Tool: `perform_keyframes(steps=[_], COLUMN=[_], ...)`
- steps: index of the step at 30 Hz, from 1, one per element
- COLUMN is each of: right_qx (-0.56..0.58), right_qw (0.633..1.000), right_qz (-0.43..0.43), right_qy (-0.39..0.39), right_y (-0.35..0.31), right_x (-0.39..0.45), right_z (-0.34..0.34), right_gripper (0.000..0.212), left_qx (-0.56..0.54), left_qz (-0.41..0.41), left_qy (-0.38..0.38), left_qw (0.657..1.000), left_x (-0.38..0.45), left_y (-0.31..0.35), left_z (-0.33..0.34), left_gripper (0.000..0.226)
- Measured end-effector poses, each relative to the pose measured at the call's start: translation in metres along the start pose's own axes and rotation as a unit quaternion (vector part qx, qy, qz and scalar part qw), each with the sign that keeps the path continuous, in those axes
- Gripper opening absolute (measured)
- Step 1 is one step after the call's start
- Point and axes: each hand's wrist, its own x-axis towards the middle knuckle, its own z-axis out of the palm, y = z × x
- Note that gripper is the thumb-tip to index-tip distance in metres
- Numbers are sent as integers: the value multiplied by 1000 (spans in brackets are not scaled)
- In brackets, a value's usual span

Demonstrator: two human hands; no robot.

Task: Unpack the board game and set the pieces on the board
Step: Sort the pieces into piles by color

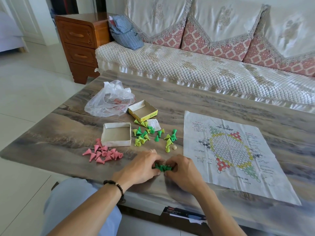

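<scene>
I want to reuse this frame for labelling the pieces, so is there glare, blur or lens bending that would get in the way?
Head view: daylight glare washes the table's far edge; wide-angle bending curves the sofa; the loose green pieces and pink pieces are sharp; the board sheet's small print is unreadable; both hands partly hide the stacked green pieces.

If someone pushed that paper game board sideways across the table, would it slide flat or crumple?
The board is thin creased paper, so it would likely buckle rather than slide stiffly. The table looks glossy, so it may slip easily. No pieces sit on it, so it probably weighs almost nothing.
</scene>
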Motion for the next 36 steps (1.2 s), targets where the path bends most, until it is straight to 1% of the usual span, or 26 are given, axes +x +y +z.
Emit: perform_keyframes(steps=[5,8,10,13,16,19,22,26,28,30,33,36], right_qx=[-7,4,7,3,-3,-17,-38,-27,-33,-39,-58,-77], right_qw=[1000,1000,998,996,995,996,998,1000,999,999,998,997], right_qz=[-16,-4,7,24,34,35,11,13,15,10,7,0], right_qy=[-9,27,59,90,99,81,42,-7,-26,-29,-26,-23], right_y=[1,7,13,24,33,37,36,36,38,40,40,37], right_x=[0,6,13,32,56,79,99,117,121,123,122,121], right_z=[-5,-11,-16,-25,-31,-34,-31,-29,-28,-28,-30,-30], right_gripper=[28,25,23,18,16,27,32,38,36,30,24,26], left_qx=[-9,-9,-17,-23,25,79,126,154,165,160,137,123], left_qz=[1,-8,-11,-21,-35,-36,-44,-63,-61,-57,-58,-49], left_qy=[-12,-6,9,49,92,103,107,82,65,64,74,69], left_qw=[1000,1000,1000,998,995,991,985,983,982,983,986,989], left_x=[-1,1,6,22,43,62,80,101,109,113,115,111], left_y=[-6,-11,-11,-11,-15,-17,-17,-19,-20,-22,-25,-26], left_z=[-9,-17,-23,-28,-28,-25,-22,-18,-17,-17,-17,-17], left_gripper=[43,51,48,37,32,37,38,33,22,13,11,16])
